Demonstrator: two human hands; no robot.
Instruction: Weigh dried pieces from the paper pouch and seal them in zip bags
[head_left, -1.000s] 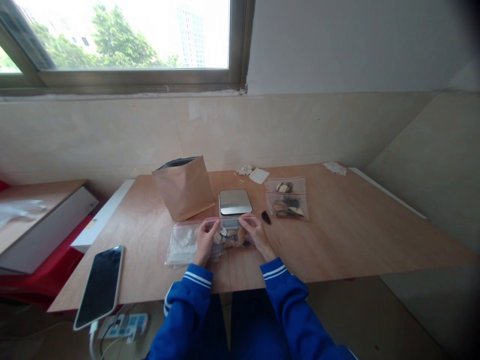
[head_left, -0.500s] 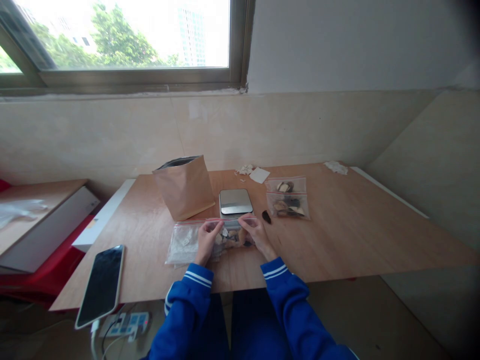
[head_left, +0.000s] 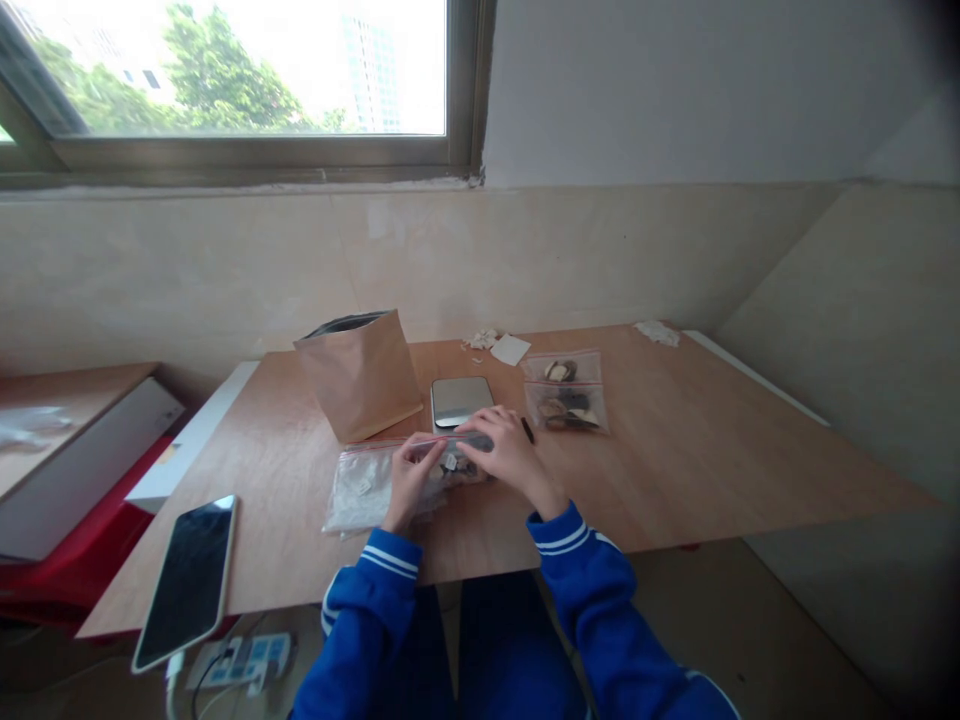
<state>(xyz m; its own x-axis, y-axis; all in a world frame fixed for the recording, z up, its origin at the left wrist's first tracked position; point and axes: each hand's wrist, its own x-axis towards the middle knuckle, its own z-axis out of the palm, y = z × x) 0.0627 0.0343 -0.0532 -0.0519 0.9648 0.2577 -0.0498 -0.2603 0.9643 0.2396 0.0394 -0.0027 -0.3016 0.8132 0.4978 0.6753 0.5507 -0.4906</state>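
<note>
A clear zip bag (head_left: 465, 468) with brown, white and dark dried pieces lies at the table's front. My left hand (head_left: 411, 476) pinches its red-striped top edge. My right hand (head_left: 508, 452) is closed on the same edge, close to the left fingertips, and covers the right part of the bag. Under and beside my left hand lie several flat clear zip bags (head_left: 356, 490). Just beyond my hands sits a small scale (head_left: 460, 400) with a silver plate; its front is partly hidden. A dark piece (head_left: 527, 430) lies beside my right hand.
A brown paper pouch (head_left: 360, 375) stands open at the back left. Filled zip bags (head_left: 566, 392) lie right of the scale. Behind it are white scraps (head_left: 484, 340) and a white square (head_left: 511, 349). A charging phone (head_left: 186, 580) overhangs the table's left front edge.
My right hand has slid left along the bag's top edge, toward my left hand. My left hand keeps its pinch. The whole view has shifted slightly.
</note>
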